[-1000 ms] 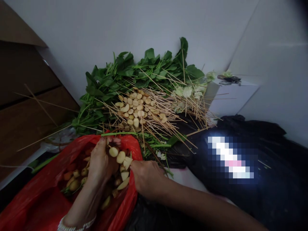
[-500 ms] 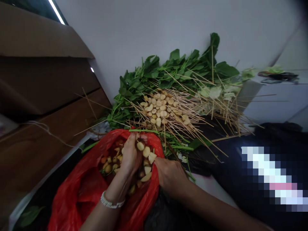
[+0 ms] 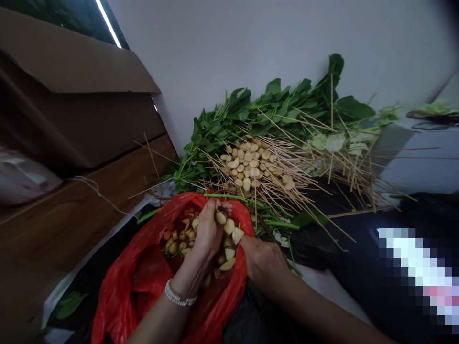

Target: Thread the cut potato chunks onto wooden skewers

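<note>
My left hand (image 3: 207,232) reaches into an open red plastic bag (image 3: 143,277) and is closed around several cut potato pieces (image 3: 229,227) threaded on a thin skewer. My right hand (image 3: 264,263) grips the bag's right rim, fingers curled over the plastic. More potato chunks (image 3: 177,236) lie loose inside the bag. A beaded bracelet (image 3: 176,297) circles my left wrist.
Behind the bag lies a heap of bamboo skewers (image 3: 304,167) loaded with potato slices (image 3: 251,162), on top of leafy greens (image 3: 272,105) against a white wall. A cardboard box (image 3: 71,95) and wooden surface (image 3: 60,224) stand left. Black plastic (image 3: 358,248) covers the right.
The view has swung left, shifting everything rightward in frame. Both hands keep the same hold on the skewer and bag.
</note>
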Tool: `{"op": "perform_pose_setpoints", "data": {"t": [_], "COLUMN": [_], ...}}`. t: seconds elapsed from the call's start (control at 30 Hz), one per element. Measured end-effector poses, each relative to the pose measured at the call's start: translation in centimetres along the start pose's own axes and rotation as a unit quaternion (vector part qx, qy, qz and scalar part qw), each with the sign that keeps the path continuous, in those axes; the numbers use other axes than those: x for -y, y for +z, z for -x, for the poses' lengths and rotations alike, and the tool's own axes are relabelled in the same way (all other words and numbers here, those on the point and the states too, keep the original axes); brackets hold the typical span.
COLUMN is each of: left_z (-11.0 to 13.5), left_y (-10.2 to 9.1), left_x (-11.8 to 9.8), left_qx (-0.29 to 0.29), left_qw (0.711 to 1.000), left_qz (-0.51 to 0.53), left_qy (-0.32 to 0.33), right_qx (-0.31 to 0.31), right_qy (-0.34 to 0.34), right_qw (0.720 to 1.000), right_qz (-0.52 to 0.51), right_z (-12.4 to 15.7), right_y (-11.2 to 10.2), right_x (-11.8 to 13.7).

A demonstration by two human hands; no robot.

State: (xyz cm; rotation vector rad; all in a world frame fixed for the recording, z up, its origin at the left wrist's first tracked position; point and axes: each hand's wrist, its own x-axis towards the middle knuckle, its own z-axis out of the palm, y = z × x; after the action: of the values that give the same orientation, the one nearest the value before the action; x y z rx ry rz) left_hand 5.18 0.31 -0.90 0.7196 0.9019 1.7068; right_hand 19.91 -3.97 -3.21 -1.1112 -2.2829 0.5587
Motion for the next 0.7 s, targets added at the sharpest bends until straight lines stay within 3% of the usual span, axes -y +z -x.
{"op": "perform_pose_setpoints", "data": {"t": [0.23, 0.5, 0.7], "left_z": [0.1, 0.2, 0.2], "left_y": [0.0, 0.1, 0.0], "left_x": [-0.1, 0.1, 0.2], "left_qx": [-0.002, 0.004, -0.01], "left_qw": [1.0, 1.0, 1.0], "left_qz": [-0.001, -0.002, -0.002], "left_qy": [-0.021, 0.007, -0.015], "right_qx": [-0.018, -0.03, -0.038], "right_qy": [0.019, -0.004, 0.011], "right_qw": [0.997, 0.998, 0.995], "right_qz": [-0.075, -0.052, -0.087], "right_z": [-0.6, -0.3, -0.6], "right_y": [-0.6, 0.4, -0.4], "right_x": [0.4, -0.2, 0.5]}}
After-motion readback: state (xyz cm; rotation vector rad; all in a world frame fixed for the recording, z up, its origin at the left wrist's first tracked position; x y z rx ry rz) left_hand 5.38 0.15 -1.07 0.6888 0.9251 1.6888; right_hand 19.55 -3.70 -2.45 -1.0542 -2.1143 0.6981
